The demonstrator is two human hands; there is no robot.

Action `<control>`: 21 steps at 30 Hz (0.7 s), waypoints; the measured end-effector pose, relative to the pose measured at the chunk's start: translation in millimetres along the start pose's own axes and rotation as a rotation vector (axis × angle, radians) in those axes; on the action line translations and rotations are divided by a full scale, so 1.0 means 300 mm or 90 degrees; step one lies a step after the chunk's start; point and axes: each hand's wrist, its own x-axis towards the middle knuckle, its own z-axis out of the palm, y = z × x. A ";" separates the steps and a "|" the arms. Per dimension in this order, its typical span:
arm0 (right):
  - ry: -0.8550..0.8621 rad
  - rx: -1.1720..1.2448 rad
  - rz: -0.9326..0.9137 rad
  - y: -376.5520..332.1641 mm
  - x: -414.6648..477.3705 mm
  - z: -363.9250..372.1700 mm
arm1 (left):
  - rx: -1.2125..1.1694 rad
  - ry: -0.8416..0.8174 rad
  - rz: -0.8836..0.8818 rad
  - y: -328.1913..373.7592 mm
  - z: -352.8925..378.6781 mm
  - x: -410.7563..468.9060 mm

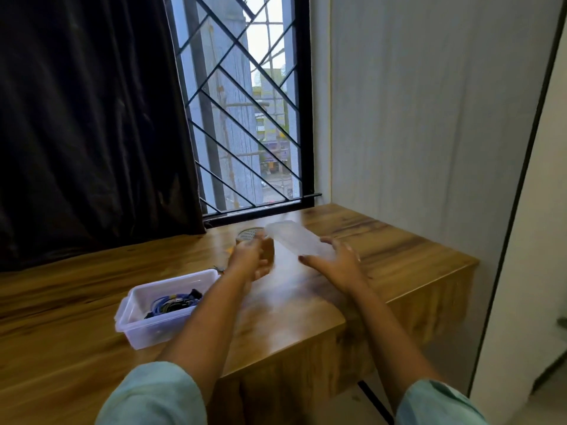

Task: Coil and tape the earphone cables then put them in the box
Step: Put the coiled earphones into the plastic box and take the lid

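A clear plastic box point(129, 305) sits on the wooden table and holds coiled blue and black earphone cables point(171, 303). My right hand point(336, 265) grips the near end of the translucent box lid point(291, 237), which is tilted up above the table to the right of the box. My left hand point(250, 260) is blurred, with curled fingers right in front of a brown tape roll point(267, 251). Whether it grips the roll cannot be seen.
The wooden table point(76, 302) runs along a barred window point(245, 118) with a dark curtain point(92, 118) to its left. The table's front edge and right corner drop off near my arms. A small dark item point(218, 268) lies behind the box.
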 end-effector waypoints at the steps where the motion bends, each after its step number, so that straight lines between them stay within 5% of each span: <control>1: -0.030 0.024 -0.051 -0.038 -0.014 0.016 | -0.026 -0.003 -0.004 0.028 -0.036 -0.008; 6: -0.160 0.026 -0.231 -0.210 -0.060 0.127 | 0.026 0.056 0.040 0.126 -0.314 -0.066; 10: -0.289 -0.026 -0.275 -0.299 -0.088 0.251 | 0.248 0.185 0.086 0.092 -0.556 -0.135; 21: -0.444 -0.001 -0.213 -0.353 -0.146 0.385 | 0.243 0.277 0.061 -0.066 -0.678 -0.198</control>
